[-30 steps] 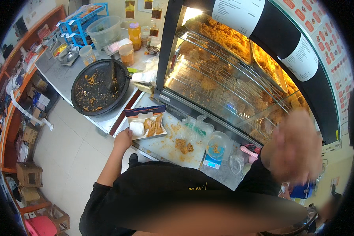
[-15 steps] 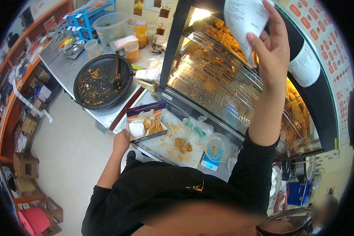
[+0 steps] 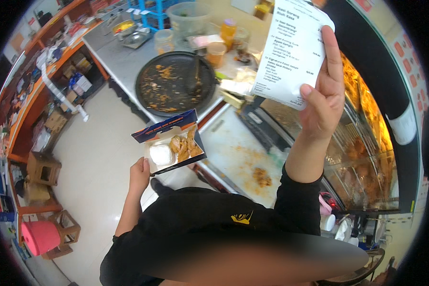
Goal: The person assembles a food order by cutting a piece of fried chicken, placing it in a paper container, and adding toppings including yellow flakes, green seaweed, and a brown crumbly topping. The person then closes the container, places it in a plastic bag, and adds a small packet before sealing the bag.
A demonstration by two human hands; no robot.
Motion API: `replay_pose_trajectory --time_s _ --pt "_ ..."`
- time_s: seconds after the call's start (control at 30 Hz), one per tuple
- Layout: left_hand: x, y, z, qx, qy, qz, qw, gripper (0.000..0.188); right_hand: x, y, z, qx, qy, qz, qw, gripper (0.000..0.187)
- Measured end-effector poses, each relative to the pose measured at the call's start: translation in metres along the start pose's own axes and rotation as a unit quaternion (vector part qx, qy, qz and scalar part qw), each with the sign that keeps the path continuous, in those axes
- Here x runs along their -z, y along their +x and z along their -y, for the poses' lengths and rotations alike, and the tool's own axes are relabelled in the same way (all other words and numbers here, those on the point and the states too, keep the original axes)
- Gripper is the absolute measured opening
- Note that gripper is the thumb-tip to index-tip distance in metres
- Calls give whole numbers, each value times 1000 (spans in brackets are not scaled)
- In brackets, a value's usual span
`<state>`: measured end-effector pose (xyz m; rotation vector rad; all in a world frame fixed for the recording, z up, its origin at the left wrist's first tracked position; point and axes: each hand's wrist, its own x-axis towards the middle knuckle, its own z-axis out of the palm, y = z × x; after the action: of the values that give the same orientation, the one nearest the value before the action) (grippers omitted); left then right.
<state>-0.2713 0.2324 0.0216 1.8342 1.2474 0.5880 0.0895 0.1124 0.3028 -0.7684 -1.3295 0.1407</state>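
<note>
My left hand grips the near left corner of an open cardboard food box, dark blue and orange on its raised lid. Inside it, a white wrapped bundle lies beside pieces of fried chicken. Raised at the upper right, my right hand pinches a long white printed receipt between thumb and fingers. The receipt hangs in front of the glass warming cabinet. Below it, a white cutting board carries a pile of brown crumbs.
A round black pan with crumbs sits on the metal counter, near several jars and a clear plastic tub. The lit warming cabinet stands on the right. Wooden shelves and a pink bin are at the left.
The box has moved left, off the cutting board's edge, still in my left hand. My right hand has brought the receipt lower and nearer, with its printed side facing me. The view has turned left.
</note>
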Motion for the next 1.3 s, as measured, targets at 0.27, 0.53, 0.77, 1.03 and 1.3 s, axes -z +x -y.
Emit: replay_pose_trajectory --time_s 0.27,0.53,0.77,1.03,1.3 --pt "170 33 107 23 70 -59 996 32 -185 32 -106 -29 145 22 989 74" --pt "274 89 166 64 102 -130 984 32 -346 72 -203 -39 230 -26 972 90" --pt "320 199 185 136 -59 -143 979 35 -411 129 -302 -86 275 30 957 90" --pt "377 345 187 141 33 -201 969 34 -481 220 -459 -138 334 94 928 90" --pt "418 517 208 92 11 -241 966 36 -578 171 -742 -401 110 149 897 66"
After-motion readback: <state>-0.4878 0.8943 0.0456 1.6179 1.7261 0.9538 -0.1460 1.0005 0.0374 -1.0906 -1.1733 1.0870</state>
